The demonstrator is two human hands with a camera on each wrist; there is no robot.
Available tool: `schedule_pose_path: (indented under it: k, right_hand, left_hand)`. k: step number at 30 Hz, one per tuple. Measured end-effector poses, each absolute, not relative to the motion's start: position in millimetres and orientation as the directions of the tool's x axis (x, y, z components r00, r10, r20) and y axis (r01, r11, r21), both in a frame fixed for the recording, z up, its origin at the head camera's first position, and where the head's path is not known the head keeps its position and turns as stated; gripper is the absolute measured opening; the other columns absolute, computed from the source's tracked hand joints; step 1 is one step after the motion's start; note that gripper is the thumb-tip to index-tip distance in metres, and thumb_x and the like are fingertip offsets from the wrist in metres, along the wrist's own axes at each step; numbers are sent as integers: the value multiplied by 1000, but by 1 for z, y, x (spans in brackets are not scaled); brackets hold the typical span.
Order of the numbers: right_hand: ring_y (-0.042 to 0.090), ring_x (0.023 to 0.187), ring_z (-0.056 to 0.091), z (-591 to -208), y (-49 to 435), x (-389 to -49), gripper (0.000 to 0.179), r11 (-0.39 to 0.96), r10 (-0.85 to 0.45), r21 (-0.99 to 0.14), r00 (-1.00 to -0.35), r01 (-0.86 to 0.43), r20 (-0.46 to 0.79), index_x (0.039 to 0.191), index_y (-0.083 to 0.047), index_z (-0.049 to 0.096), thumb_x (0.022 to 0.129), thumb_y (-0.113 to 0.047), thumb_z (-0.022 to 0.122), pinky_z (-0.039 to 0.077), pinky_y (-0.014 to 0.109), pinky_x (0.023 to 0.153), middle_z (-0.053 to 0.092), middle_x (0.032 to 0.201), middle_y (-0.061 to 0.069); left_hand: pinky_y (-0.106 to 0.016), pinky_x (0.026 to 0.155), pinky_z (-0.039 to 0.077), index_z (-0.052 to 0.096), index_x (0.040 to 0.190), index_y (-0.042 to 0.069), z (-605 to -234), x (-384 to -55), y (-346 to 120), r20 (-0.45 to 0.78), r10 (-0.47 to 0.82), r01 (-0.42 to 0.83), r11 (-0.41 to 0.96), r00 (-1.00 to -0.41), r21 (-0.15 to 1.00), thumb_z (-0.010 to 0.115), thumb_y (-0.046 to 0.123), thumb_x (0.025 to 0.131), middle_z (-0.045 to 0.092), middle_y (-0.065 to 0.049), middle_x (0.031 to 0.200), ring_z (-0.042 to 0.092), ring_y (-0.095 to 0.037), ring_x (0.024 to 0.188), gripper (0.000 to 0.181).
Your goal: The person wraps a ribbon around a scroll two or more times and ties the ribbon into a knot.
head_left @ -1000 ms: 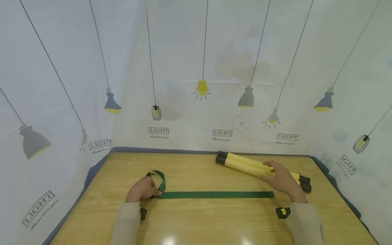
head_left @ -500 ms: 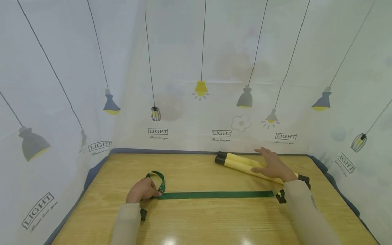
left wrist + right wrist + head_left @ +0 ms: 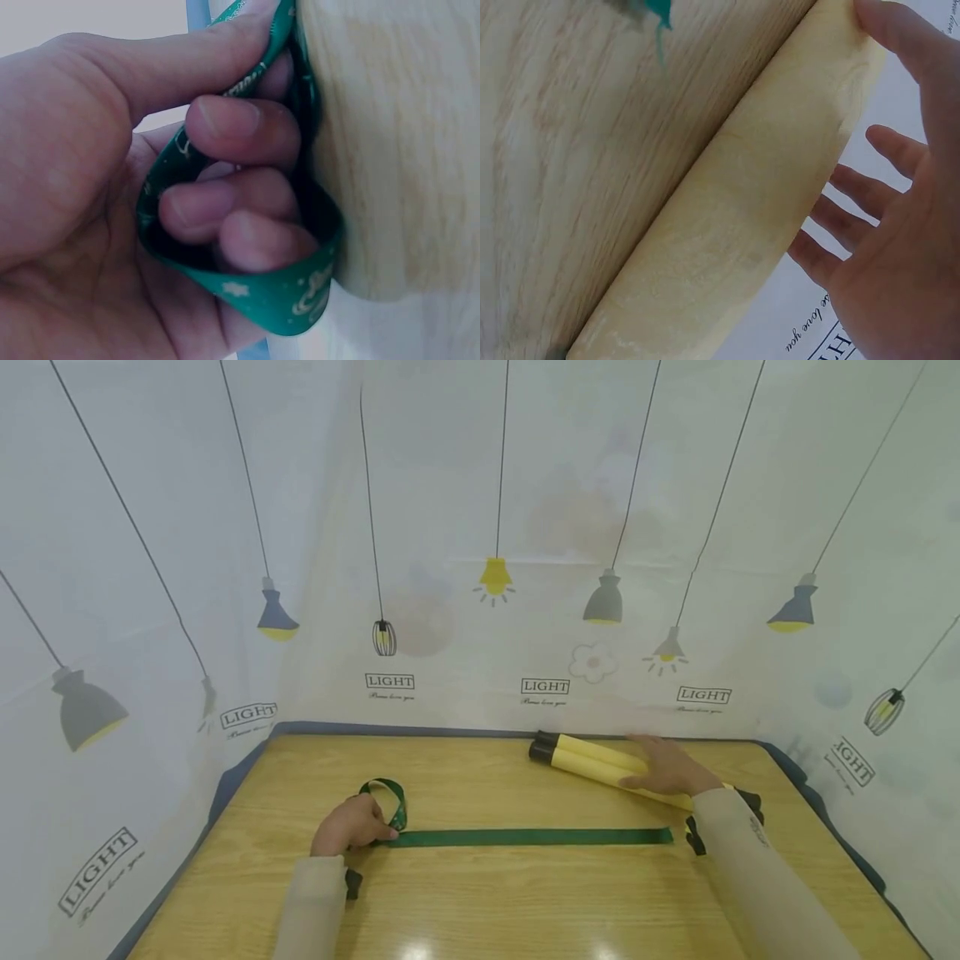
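In the head view my left hand (image 3: pixel 348 827) pinches a green printed ribbon (image 3: pixel 532 837) at the table's left. A long flat stretch of it runs rightward, and a loop stands up behind the hand. The left wrist view shows the ribbon (image 3: pixel 262 296) looped around my curled fingers, thumb pressing on it. My right hand (image 3: pixel 667 767) is spread over two yellow tubes (image 3: pixel 588 764) with black ends, lying side by side at the back right. From the right wrist, the thumb touches the near yellow tube (image 3: pixel 720 195), while the other fingers reach along its far side.
The wooden table (image 3: pixel 525 902) is bounded at the back by a white curtain (image 3: pixel 450 702) printed with lamps. Black wrist devices show beside both sleeves. The ribbon's free end lies near the right forearm (image 3: pixel 757 860).
My right hand has moved forward over the yellow tubes, lifting a little above them and then lowering onto them. The left hand and the ribbon stay put.
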State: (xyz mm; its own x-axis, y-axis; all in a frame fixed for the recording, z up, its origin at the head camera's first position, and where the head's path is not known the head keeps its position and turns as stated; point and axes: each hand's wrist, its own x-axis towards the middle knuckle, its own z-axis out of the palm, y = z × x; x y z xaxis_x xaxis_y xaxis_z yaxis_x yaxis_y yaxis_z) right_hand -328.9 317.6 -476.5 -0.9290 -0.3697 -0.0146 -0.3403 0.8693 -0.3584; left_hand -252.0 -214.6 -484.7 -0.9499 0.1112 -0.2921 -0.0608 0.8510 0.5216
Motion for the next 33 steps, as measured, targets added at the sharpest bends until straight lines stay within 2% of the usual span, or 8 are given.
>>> schedule_pose_path:
  k: [5, 11, 20, 28, 33]
  right_hand:
    - [57, 141, 37, -478, 318, -330, 92, 861, -403, -363, -914, -357, -55, 152, 10, 37, 91, -48, 74, 32, 69, 113, 40, 154, 36]
    - [51, 135, 49, -478, 318, -328, 84, 883, -371, -356, -919, -306, -132, 150, 3, 46, 90, -49, 75, 39, 65, 110, 52, 147, 29]
    - [46, 126, 58, -482, 318, -329, 82, 883, -389, -325, -915, -338, -105, 147, 4, 49, 90, -49, 75, 44, 62, 107, 59, 140, 28]
    - [46, 123, 60, -480, 319, -325, 80, 883, -411, -293, -905, -366, -110, 145, 7, 49, 91, -46, 75, 45, 61, 105, 61, 137, 28]
    - [43, 122, 61, -476, 320, -327, 79, 886, -411, -275, -906, -373, -99, 147, 4, 49, 90, -45, 76, 45, 61, 105, 63, 136, 25]
  left_hand:
    - [-25, 50, 27, 41, 53, 19, -484, -251, -215, -284, 115, -53, 852, -952, 520, 79, 25, 91, 27, 7, 50, 26, -10, 49, 54]
    - [-25, 50, 27, 41, 54, 19, -486, -251, -216, -276, 121, -45, 848, -954, 528, 79, 24, 91, 27, 7, 51, 26, -10, 49, 53]
    - [-27, 54, 32, 63, 64, 11, -486, -252, -215, -275, 115, -46, 854, -955, 519, 80, 24, 90, 36, 5, 54, 36, -12, 54, 34]
    - [-28, 54, 35, 67, 68, 9, -487, -252, -215, -289, 119, -47, 861, -950, 506, 80, 25, 91, 42, 4, 56, 40, -13, 56, 30]
    - [-27, 54, 34, 61, 63, 12, -485, -255, -216, -286, 116, -44, 865, -951, 499, 80, 27, 90, 39, 5, 55, 38, -12, 55, 36]
